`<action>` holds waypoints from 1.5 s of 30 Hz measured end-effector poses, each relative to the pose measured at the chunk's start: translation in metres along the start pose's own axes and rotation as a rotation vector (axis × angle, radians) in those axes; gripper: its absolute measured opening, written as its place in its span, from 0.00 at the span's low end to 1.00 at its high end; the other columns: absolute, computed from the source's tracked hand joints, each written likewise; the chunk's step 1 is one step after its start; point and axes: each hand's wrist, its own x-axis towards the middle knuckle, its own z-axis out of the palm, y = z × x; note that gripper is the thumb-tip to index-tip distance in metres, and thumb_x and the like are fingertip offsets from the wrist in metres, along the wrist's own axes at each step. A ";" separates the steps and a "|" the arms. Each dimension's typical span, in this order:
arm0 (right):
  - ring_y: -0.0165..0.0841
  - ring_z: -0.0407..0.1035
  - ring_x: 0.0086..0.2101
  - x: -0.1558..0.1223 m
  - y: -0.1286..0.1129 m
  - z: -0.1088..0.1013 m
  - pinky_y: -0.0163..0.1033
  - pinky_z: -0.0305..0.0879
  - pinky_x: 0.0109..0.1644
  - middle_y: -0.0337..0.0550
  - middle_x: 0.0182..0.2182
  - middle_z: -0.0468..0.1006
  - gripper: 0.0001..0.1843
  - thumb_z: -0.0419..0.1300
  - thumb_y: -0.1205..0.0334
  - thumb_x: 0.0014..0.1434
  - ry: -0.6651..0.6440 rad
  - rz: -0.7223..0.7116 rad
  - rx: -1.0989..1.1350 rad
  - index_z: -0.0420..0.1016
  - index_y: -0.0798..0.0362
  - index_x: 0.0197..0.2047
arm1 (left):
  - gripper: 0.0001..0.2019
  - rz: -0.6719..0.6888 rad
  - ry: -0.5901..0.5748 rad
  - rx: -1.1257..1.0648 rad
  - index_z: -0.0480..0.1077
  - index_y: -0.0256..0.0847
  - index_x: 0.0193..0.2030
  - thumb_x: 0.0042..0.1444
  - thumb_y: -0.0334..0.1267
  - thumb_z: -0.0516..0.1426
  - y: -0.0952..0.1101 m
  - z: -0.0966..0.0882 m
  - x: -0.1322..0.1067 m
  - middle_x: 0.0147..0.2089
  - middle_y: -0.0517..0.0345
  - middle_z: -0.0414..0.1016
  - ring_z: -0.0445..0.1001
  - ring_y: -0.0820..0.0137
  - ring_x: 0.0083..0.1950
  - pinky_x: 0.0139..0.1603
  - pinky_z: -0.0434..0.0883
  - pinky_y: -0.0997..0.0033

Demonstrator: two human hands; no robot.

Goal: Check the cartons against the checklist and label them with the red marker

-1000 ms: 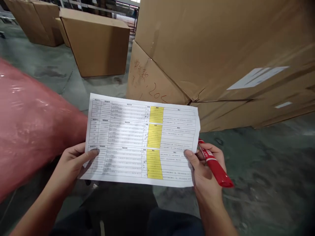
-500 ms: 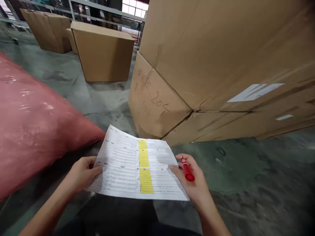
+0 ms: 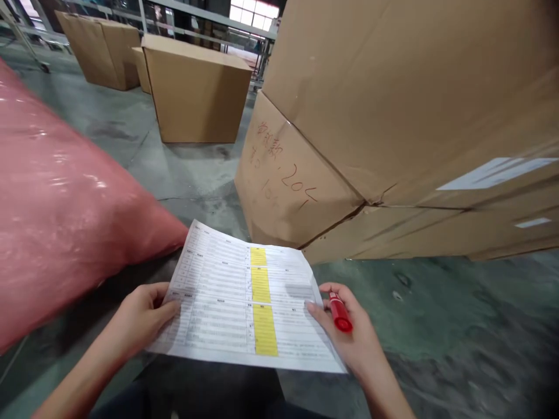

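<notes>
Paper chart (image 3: 218, 285) with yellow stripes is held low, near a shiny pink plastic sack (image 3: 65, 192). Left hand (image 3: 142, 317) reaches forward and pinches its edge with closed fingers (image 3: 168, 308); right hand (image 3: 345, 331) pinches it too, fingers wrapped around a smooth red marker (image 3: 339, 312).

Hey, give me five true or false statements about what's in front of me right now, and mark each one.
1. The right hand holds a red marker. True.
2. Only the left hand touches the printed sheet. False: both hands hold it.
3. The sheet has yellow highlighted blocks in one column. True.
4. The handwriting on the nearest cardboard carton is blue. False: it is reddish.
5. A pink plastic-wrapped bundle lies left of the sheet. True.
</notes>
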 end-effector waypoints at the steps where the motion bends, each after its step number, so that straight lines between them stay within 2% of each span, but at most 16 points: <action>1: 0.30 0.63 0.21 0.000 0.001 0.000 0.35 0.60 0.25 0.34 0.21 0.71 0.27 0.70 0.45 0.42 0.004 0.000 -0.010 0.66 0.49 0.40 | 0.05 -0.001 -0.021 0.011 0.80 0.41 0.25 0.39 0.36 0.62 0.001 -0.001 0.000 0.23 0.58 0.76 0.74 0.63 0.26 0.25 0.67 0.72; 6: 0.29 0.63 0.22 0.001 0.002 0.002 0.35 0.61 0.26 0.34 0.21 0.70 0.28 0.70 0.44 0.42 0.009 0.002 -0.030 0.66 0.50 0.40 | 0.07 -0.012 -0.083 0.021 0.80 0.40 0.28 0.41 0.39 0.62 0.001 -0.006 0.002 0.26 0.57 0.78 0.75 0.61 0.29 0.28 0.68 0.72; 10: 0.31 0.66 0.23 0.000 -0.007 0.005 0.35 0.64 0.27 0.36 0.24 0.72 0.29 0.70 0.45 0.42 -0.002 0.063 0.010 0.65 0.50 0.41 | 0.12 -0.021 -0.086 0.044 0.81 0.40 0.34 0.43 0.42 0.63 0.002 -0.009 0.003 0.30 0.57 0.80 0.76 0.62 0.33 0.31 0.67 0.72; 14: 0.33 0.68 0.24 -0.001 -0.016 0.007 0.36 0.65 0.27 0.38 0.24 0.75 0.30 0.71 0.45 0.39 0.027 0.088 0.063 0.66 0.50 0.40 | 0.13 -0.059 -0.106 -0.015 0.81 0.39 0.35 0.43 0.43 0.66 0.006 -0.012 0.005 0.30 0.56 0.81 0.76 0.64 0.32 0.31 0.69 0.73; 20: 0.32 0.70 0.28 0.000 -0.016 0.004 0.35 0.67 0.31 0.38 0.26 0.74 0.33 0.75 0.49 0.34 0.225 0.033 0.162 0.69 0.51 0.42 | 0.17 -0.187 -0.144 -0.300 0.82 0.41 0.38 0.40 0.43 0.72 0.019 -0.017 0.002 0.34 0.53 0.83 0.79 0.65 0.33 0.34 0.76 0.72; 25: 0.30 0.70 0.29 -0.002 -0.017 0.000 0.37 0.70 0.34 0.36 0.29 0.73 0.30 0.76 0.53 0.35 0.358 -0.078 0.269 0.71 0.49 0.41 | 0.14 -0.124 -0.162 -0.353 0.82 0.46 0.39 0.43 0.42 0.72 0.024 -0.014 -0.005 0.35 0.57 0.83 0.80 0.66 0.32 0.35 0.77 0.74; 35: 0.30 0.68 0.29 -0.009 -0.025 -0.008 0.37 0.67 0.34 0.36 0.28 0.72 0.30 0.77 0.55 0.36 0.447 -0.130 0.341 0.71 0.49 0.41 | 0.12 -0.037 -0.183 -0.319 0.82 0.48 0.39 0.46 0.43 0.71 0.026 -0.008 -0.008 0.39 0.56 0.84 0.81 0.64 0.37 0.38 0.78 0.72; 42: 0.28 0.67 0.28 -0.009 -0.020 -0.011 0.34 0.64 0.33 0.35 0.28 0.72 0.29 0.77 0.55 0.36 0.465 -0.152 0.381 0.72 0.49 0.41 | 0.13 -0.085 -0.231 -0.382 0.82 0.48 0.41 0.47 0.40 0.70 0.030 -0.006 -0.009 0.42 0.55 0.84 0.81 0.62 0.40 0.38 0.78 0.71; 45: 0.27 0.67 0.28 -0.008 -0.020 -0.010 0.33 0.64 0.33 0.35 0.28 0.73 0.30 0.77 0.55 0.35 0.489 -0.149 0.392 0.72 0.49 0.41 | 0.14 -0.122 -0.239 -0.405 0.83 0.46 0.40 0.44 0.39 0.71 0.030 -0.006 -0.008 0.41 0.54 0.84 0.82 0.61 0.39 0.37 0.78 0.72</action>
